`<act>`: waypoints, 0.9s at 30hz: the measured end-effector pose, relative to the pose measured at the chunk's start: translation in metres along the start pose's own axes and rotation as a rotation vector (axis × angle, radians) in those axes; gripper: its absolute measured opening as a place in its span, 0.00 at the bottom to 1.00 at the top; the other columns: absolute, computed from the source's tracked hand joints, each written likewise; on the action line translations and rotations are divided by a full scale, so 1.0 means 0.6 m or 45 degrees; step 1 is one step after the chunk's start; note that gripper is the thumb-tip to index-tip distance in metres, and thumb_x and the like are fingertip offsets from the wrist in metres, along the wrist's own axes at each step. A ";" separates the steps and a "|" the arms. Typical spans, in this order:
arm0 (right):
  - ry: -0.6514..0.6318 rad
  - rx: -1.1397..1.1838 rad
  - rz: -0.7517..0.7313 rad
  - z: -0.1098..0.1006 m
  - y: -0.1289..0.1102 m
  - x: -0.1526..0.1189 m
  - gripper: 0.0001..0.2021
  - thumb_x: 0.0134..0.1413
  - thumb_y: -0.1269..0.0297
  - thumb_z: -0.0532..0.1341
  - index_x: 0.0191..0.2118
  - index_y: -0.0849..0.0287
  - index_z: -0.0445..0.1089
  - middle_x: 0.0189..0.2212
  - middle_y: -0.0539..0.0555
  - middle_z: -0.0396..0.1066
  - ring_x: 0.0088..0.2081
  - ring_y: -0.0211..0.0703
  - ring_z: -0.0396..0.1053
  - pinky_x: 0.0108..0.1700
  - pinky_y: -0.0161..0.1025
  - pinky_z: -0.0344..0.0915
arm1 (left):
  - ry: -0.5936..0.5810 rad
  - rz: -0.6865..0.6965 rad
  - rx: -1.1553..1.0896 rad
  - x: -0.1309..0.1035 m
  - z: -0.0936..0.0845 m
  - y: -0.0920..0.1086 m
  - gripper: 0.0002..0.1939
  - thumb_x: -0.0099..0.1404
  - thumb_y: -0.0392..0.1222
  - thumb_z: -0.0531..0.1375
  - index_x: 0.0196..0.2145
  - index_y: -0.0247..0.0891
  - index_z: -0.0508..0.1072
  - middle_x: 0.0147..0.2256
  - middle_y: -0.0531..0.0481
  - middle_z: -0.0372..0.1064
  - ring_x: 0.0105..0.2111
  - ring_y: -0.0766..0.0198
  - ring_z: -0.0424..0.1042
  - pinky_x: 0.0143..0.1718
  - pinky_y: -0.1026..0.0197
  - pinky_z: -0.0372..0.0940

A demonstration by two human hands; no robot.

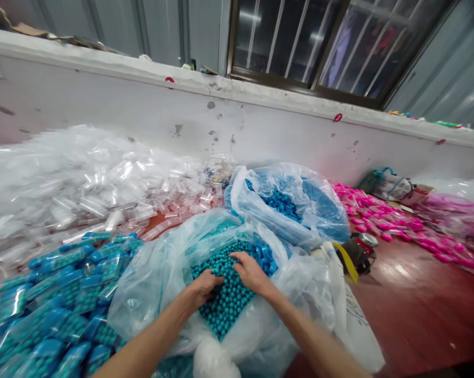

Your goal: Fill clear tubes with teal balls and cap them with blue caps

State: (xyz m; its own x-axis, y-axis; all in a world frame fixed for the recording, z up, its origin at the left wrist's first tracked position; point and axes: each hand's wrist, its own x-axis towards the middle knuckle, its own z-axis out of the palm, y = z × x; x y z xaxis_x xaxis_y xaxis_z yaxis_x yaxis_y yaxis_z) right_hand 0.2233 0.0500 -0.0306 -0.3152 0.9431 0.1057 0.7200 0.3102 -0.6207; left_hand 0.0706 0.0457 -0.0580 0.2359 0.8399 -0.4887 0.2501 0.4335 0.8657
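Note:
Teal beads [224, 304] fill an opened clear plastic bag [142, 294] in front of me. My left hand [206, 286] is sunk slightly into the beads at the near left, its fingers curled closed; whatever they may hold is hidden. Opposite it, my right hand [250, 271] rests over the beads with fingers apart and lightly bent, and I see nothing in it. Blue caps [265, 257] lie in the same bag, just beyond my right hand. To the left is a heap of clear tubes filled with teal beads and capped in blue [69, 294].
Behind stands another bag [327, 210] with blue pieces [282, 202]. Empty clear tubes [103, 178] pile up at the left against the white wall [142, 115]. Pink pieces [402, 223] and a dark object with a yellow strap [360, 252] lie right on the red table [413, 304].

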 end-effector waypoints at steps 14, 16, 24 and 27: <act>-0.295 -1.066 -0.139 -0.047 0.039 -0.044 0.12 0.54 0.76 0.52 0.31 0.60 0.72 0.31 0.60 0.69 0.36 0.49 0.64 0.35 0.42 0.54 | -0.274 0.011 -0.553 -0.035 -0.035 0.000 0.18 0.41 0.46 0.67 0.28 0.32 0.70 0.21 0.55 0.65 0.21 0.70 0.62 0.24 0.66 0.53; -0.244 -1.024 -0.169 -0.041 0.043 -0.042 0.12 0.53 0.76 0.53 0.27 0.60 0.72 0.31 0.61 0.69 0.36 0.50 0.63 0.37 0.44 0.54 | -0.225 0.057 -0.529 -0.041 -0.037 -0.001 0.18 0.42 0.48 0.67 0.26 0.31 0.69 0.21 0.55 0.64 0.21 0.71 0.61 0.24 0.66 0.53; -0.316 -0.678 -0.083 -0.021 0.037 -0.045 0.12 0.51 0.79 0.48 0.34 0.63 0.67 0.31 0.59 0.69 0.34 0.46 0.65 0.38 0.41 0.57 | -0.201 0.011 -0.525 -0.064 -0.043 0.001 0.24 0.47 0.58 0.59 0.34 0.36 0.63 0.23 0.54 0.66 0.20 0.69 0.66 0.19 0.68 0.53; -0.289 -0.527 0.010 -0.029 0.021 -0.035 0.11 0.53 0.76 0.48 0.41 0.65 0.63 0.27 0.55 0.67 0.29 0.43 0.65 0.31 0.36 0.57 | -0.182 0.033 -0.447 -0.068 -0.040 0.002 0.23 0.47 0.59 0.58 0.30 0.37 0.60 0.21 0.55 0.65 0.15 0.72 0.62 0.14 0.70 0.48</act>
State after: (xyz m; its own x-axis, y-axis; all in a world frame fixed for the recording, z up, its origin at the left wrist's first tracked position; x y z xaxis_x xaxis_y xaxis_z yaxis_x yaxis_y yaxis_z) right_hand 0.2499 0.0364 -0.0270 -0.4029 0.9099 -0.0992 0.8944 0.3684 -0.2537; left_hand 0.0388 0.0195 -0.0346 0.3731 0.8086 -0.4550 -0.0891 0.5194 0.8499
